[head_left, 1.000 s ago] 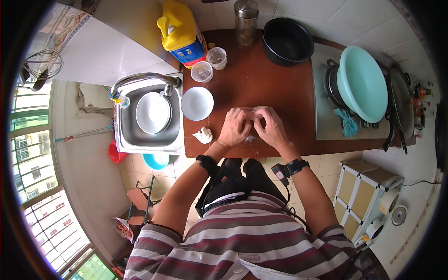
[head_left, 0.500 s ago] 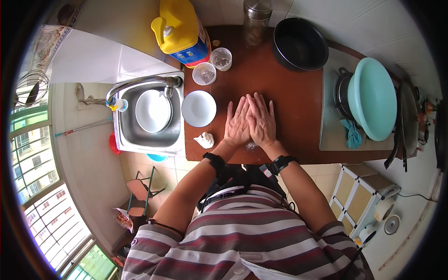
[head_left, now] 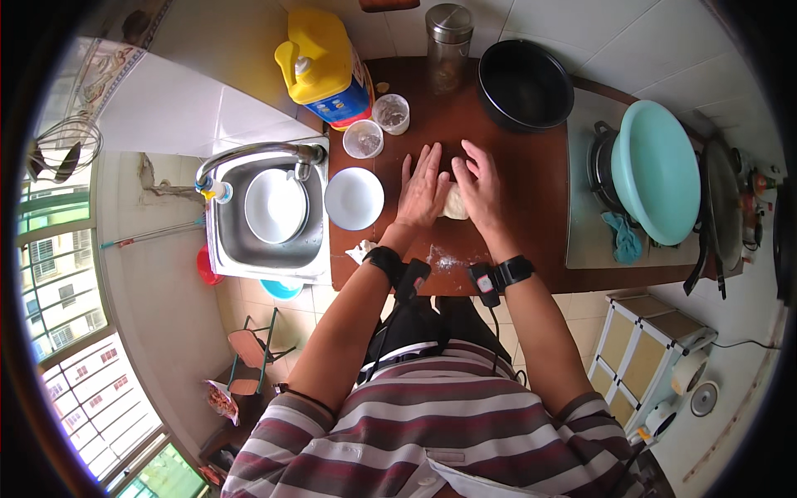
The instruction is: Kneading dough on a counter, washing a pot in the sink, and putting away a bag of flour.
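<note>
A pale lump of dough (head_left: 454,205) sits on the brown countertop between my two hands, partly covered by them. My left hand (head_left: 423,191) lies along its left side, fingers stretched forward and the thumb near the dough. On the other side my right hand (head_left: 481,189) curves its bent fingers over the dough. White flour (head_left: 447,260) is scattered on the counter just in front of me. A white bowl (head_left: 354,198) stands to the left of my left hand. By my left wrist, a small crumpled white piece (head_left: 360,251) is partly hidden.
At left is a metal sink (head_left: 320,257) with white bowls (head_left: 274,207) inside. Two plastic cups (head_left: 363,139), a yellow jug (head_left: 320,70), a glass jar (head_left: 448,50) and a black pot (head_left: 525,85) stand at the back. A turquoise basin (head_left: 656,173) leans over the stove at right.
My hands, laid flat together before, have moved apart, and the dough now shows between them. The right fingers have bent. More flour shows on the counter near me.
</note>
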A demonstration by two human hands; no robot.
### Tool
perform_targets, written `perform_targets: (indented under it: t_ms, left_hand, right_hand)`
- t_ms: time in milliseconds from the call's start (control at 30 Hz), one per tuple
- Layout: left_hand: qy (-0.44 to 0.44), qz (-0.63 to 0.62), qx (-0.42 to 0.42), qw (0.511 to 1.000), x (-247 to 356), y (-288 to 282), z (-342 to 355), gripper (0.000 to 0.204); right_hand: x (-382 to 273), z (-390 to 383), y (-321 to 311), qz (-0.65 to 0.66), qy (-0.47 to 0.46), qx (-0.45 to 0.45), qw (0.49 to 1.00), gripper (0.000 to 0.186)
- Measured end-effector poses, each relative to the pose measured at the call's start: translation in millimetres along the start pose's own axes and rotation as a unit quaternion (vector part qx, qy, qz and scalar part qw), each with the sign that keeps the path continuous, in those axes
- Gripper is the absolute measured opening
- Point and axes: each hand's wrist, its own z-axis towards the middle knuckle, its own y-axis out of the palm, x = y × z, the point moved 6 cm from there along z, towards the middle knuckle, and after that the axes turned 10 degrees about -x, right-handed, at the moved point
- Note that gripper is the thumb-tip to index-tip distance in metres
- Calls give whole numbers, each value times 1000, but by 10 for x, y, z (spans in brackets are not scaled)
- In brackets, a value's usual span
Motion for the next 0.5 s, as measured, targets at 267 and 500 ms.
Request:
perform_targets:
  t_ms: [267,500]
  left_hand:
    - [-25,-117,41,992,-142,-175,-262,50]
    - [-62,-200,140,968,-184,-69,-555,54]
  right_hand:
    - [419,-506,314,417,355,-141,825,24]
    - [440,-328,353,344,314,-133,875,22]
